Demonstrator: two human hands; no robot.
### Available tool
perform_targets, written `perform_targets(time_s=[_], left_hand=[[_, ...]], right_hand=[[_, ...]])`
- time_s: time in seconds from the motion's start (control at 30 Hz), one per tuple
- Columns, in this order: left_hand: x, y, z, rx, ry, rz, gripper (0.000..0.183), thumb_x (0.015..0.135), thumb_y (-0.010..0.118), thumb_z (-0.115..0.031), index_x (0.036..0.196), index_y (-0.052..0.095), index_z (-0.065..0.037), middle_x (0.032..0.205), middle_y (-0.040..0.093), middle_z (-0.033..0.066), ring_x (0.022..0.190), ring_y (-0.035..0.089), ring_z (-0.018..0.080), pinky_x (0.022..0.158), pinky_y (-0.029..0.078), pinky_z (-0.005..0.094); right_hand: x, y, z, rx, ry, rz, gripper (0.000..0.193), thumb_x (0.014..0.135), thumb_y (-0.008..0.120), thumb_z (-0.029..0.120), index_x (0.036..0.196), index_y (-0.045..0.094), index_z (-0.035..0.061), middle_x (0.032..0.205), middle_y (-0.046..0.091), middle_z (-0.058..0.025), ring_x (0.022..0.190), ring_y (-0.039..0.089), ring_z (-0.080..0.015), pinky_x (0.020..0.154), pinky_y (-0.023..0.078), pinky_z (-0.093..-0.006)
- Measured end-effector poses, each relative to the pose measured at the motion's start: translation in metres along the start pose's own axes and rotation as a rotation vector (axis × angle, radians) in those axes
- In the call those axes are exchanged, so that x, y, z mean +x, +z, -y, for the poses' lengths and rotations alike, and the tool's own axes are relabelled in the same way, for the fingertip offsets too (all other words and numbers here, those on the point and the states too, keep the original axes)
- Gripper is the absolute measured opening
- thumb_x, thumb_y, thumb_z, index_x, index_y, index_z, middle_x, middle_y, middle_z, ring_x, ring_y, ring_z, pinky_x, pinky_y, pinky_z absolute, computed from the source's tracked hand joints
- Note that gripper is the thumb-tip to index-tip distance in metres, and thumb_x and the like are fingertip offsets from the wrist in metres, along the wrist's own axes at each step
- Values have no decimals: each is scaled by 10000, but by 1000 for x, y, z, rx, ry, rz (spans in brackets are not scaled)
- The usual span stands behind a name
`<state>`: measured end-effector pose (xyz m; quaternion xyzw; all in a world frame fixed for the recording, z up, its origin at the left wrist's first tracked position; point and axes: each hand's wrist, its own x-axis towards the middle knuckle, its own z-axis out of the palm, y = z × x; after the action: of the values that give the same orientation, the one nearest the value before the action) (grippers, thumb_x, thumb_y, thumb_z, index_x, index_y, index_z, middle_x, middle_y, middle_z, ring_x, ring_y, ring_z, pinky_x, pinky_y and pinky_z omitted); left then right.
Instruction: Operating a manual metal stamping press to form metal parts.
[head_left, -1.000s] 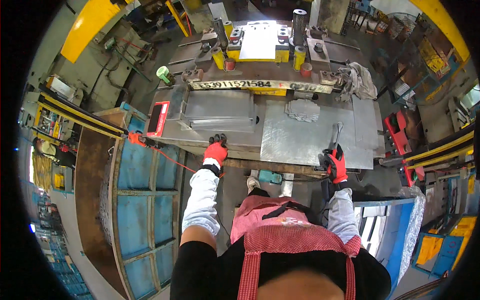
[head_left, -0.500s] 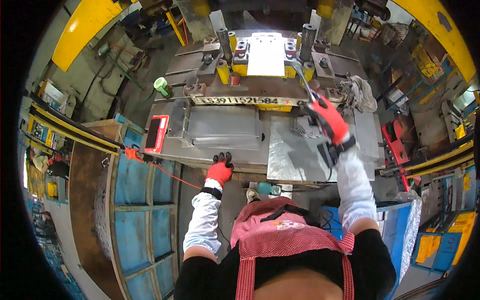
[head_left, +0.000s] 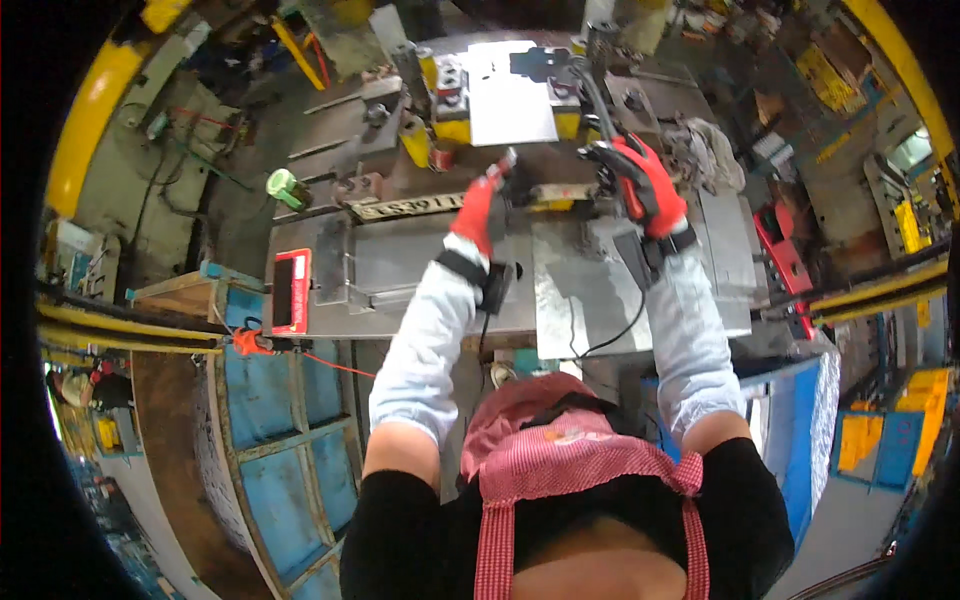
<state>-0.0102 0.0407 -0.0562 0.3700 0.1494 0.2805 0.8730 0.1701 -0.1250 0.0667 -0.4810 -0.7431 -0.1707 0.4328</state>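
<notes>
My right hand (head_left: 648, 188), in a red and black glove, is closed around the handle of a long metal hand tool (head_left: 598, 100). The tool reaches forward to the right side of a bright white sheet (head_left: 510, 110) in the press die. By its far end, a dark flat shape (head_left: 538, 64) shows over the sheet; its kind cannot be made out. My left hand (head_left: 483, 208), gloved alike, is raised over the near edge of the press bed, short of the sheet. Its fingers point forward, apart and partly blurred, with nothing visible in them.
Stacked grey metal sheets (head_left: 400, 255) lie left on the bench, a larger sheet (head_left: 570, 290) to the right. A red-framed case (head_left: 291, 290) and a green-lidded jar (head_left: 287, 188) stand at left. Die posts (head_left: 413, 75) flank the die. A rag (head_left: 712, 155) lies at right.
My left hand has left the bench's front edge and moved up and forward toward the die. The right hand has moved slightly forward and left, its tool reaching farther over the sheet.
</notes>
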Motion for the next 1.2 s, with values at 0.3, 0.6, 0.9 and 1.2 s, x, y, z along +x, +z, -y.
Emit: perform_targets(time_s=[0.3, 0.6, 0.9, 1.2], left_hand=[[58, 16, -15, -153, 49, -43, 345, 898, 441, -243, 1116, 461, 23, 1074, 542, 176, 940, 566, 300, 835, 475, 407], [-98, -14, -108, 922, 660, -572, 306, 676, 620, -17, 981, 618, -15, 791, 599, -2, 653, 527, 85, 597, 428, 214], [-113, 43, -149, 1290, 100, 240, 174, 736, 538, -77, 872, 640, -40, 828, 625, 57, 730, 563, 133, 661, 423, 234], [-91, 26, -132, 836, -126, 336, 249, 801, 552, -142, 1014, 600, -24, 979, 606, 53, 891, 550, 125, 803, 423, 283]], right_hand=[[-185, -37, 105, 972, 1550, -288, 419, 846, 495, 160, 1239, 408, 40, 806, 596, -55, 506, 448, -53, 440, 377, -200], [-199, -37, 102, 793, 1492, -258, 519, 804, 535, 106, 1289, 351, 72, 750, 594, -33, 441, 418, -50, 404, 369, -214], [-86, -50, 147, 425, 694, 329, 644, 689, 644, 95, 1270, 373, 35, 724, 549, -69, 606, 521, -163, 590, 438, -272], [-93, -26, 151, 1210, 1199, 340, 690, 730, 625, 79, 1339, 301, 86, 807, 548, 23, 651, 455, -38, 600, 384, -195]])
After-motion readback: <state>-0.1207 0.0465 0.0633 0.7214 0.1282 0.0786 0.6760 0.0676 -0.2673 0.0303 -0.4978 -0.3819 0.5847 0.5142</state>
